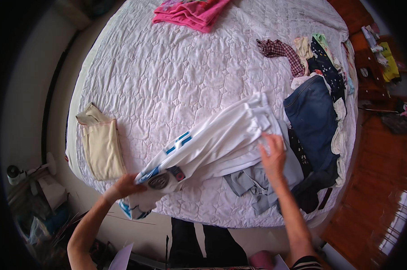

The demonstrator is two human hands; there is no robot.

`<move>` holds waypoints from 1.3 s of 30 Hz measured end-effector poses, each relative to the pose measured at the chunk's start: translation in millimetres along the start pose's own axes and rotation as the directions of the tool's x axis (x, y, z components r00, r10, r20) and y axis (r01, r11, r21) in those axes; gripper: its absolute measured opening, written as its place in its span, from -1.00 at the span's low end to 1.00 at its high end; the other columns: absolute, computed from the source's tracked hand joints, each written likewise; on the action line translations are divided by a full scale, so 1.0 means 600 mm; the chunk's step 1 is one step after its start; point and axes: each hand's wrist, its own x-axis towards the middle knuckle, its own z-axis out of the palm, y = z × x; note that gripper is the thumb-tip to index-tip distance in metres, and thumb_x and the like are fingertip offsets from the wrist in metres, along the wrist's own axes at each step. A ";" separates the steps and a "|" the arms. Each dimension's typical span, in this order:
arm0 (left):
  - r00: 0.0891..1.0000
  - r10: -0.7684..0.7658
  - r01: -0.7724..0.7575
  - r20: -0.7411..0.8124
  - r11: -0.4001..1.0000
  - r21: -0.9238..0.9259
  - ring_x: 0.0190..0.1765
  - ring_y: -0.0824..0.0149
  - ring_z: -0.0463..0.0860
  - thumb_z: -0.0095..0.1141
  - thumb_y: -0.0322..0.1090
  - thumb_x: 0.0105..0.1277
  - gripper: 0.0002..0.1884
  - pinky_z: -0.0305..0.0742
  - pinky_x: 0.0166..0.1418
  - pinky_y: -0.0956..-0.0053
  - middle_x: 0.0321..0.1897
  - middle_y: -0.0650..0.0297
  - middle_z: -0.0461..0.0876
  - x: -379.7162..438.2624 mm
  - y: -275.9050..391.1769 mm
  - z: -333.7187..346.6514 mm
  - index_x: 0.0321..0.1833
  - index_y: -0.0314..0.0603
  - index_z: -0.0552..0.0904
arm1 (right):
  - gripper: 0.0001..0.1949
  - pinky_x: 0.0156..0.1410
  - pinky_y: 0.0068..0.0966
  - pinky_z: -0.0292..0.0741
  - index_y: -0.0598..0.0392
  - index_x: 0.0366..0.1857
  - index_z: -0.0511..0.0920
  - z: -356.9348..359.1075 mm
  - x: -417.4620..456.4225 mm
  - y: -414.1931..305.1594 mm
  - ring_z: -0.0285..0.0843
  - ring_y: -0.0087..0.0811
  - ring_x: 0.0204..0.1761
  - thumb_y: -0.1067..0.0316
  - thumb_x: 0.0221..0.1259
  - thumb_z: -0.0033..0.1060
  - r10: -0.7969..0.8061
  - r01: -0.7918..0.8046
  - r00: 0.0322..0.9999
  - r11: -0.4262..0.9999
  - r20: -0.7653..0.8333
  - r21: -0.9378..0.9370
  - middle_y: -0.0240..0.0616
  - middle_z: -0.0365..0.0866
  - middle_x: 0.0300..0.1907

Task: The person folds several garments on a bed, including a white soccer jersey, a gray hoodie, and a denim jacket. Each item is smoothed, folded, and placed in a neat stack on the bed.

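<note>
A white garment with blue stripes and a printed patch (217, 141) lies stretched slantwise over the near part of a quilted bed. My left hand (131, 186) grips its lower left end, part of which hangs at the bed's edge. Over its right end is my right hand (272, 152), fingers spread; whether they touch the cloth I cannot tell. Beneath and beside that end lies a grey garment (257, 185). To the left rests a folded cream garment (104, 148).
A pile with dark blue trousers (313, 121) and a checked garment (284, 52) lines the bed's right side. Folded pink cloth (193, 13) lies at the far edge. Reddish-brown wooden furniture (369, 168) stands right; bags and a small white device (16, 172) are at left.
</note>
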 end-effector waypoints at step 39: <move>0.913 0.033 -0.346 -0.407 0.591 -0.729 0.12 0.24 0.51 -0.05 -0.04 0.36 -0.44 0.39 0.16 0.28 0.11 0.09 0.48 0.098 0.188 0.122 0.31 -0.21 0.28 | -0.46 0.03 -0.43 0.43 0.20 -0.01 0.46 0.192 -0.261 -0.090 0.53 -0.43 -0.14 -0.15 0.31 -0.10 0.595 -0.654 0.463 -0.271 0.657 0.706 -0.24 0.56 -0.17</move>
